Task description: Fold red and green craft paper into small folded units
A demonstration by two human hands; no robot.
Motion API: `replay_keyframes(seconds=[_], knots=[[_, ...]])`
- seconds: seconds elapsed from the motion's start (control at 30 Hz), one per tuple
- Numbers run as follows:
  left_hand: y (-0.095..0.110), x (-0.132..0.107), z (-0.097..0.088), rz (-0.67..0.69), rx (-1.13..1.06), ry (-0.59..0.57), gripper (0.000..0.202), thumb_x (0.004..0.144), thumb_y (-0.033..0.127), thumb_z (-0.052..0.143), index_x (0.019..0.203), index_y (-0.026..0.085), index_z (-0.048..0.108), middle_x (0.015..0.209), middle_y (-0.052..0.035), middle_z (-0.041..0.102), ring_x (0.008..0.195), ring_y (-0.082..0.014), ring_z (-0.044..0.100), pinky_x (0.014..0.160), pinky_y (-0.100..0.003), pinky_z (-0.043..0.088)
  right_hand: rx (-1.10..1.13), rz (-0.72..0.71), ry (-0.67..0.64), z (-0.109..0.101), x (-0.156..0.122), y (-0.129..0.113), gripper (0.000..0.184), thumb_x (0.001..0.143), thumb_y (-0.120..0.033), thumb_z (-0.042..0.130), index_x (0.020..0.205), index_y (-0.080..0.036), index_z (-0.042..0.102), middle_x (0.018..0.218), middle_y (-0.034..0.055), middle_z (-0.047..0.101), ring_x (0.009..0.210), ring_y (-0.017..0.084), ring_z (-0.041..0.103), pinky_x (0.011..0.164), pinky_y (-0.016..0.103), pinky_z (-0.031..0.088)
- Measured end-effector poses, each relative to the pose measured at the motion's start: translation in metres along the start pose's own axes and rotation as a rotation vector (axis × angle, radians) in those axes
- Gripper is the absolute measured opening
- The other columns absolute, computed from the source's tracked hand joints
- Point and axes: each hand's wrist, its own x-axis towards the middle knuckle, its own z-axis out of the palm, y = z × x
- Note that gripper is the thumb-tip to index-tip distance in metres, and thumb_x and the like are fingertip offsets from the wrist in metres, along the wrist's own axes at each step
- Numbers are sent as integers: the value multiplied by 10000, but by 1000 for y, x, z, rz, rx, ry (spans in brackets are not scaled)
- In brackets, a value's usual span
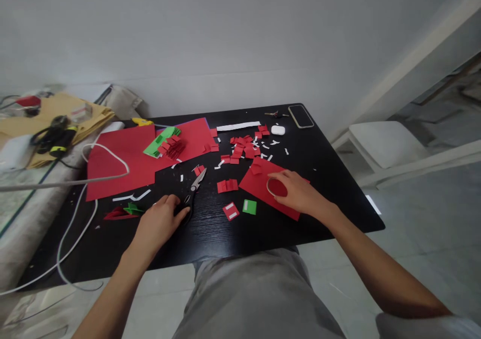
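My left hand (160, 223) rests low over the table, its thumb touching the black handles of the scissors (194, 188). Its thumb and forefinger are apart, and the scissors lie flat with their blades pointing away. My right hand (296, 191) grips a roll of tape (269, 188) by its rim, above a red paper sheet (259, 181). Between my hands lie a red square (230, 211) with white strips, a green square (249, 207) and a folded red piece (227, 186). A heap of small folded red pieces (242, 147) sits farther back.
Large red sheets (120, 158) lie at left, with a green folded stack (161, 141) on one. White cables (75, 228) cross the left side. A phone (300, 116), keys (277, 114) and a white case (278, 130) are at back right. A white stool (387, 143) stands beyond.
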Motion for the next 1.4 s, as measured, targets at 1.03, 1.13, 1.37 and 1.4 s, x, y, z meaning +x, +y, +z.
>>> replay_keyframes(seconds=[1.03, 1.13, 1.37, 1.4], knots=[[29, -8, -53, 367, -351, -75, 381, 812, 536, 724, 824, 233, 495, 791, 9, 607, 659, -182, 553, 603, -287, 415, 847, -213, -177, 1, -5, -55, 758, 776, -301, 886, 1462, -374, 570, 1390, 70, 635, 1186, 260, 671, 900, 426, 657], [31, -8, -56, 404, -261, -39, 332, 883, 531, 651, 841, 232, 511, 819, -17, 624, 700, -206, 584, 629, -313, 415, 864, -214, -192, 2, -2, -50, 756, 770, -294, 892, 1453, -366, 573, 1356, 69, 667, 1240, 264, 660, 885, 387, 648], [31, -3, -57, 497, -154, -44, 219, 907, 431, 611, 858, 237, 521, 836, -25, 617, 760, -238, 630, 664, -345, 428, 888, -195, -240, 3, 3, -50, 637, 767, -302, 890, 1361, -332, 663, 1226, 51, 729, 1038, 221, 739, 866, 366, 633], [31, -2, -57, 501, -138, -51, 216, 911, 429, 605, 863, 237, 517, 841, -27, 617, 764, -239, 631, 667, -347, 429, 893, -187, -246, 3, 3, -51, 632, 757, -295, 895, 1348, -322, 674, 1211, 50, 739, 1001, 215, 745, 844, 357, 634]])
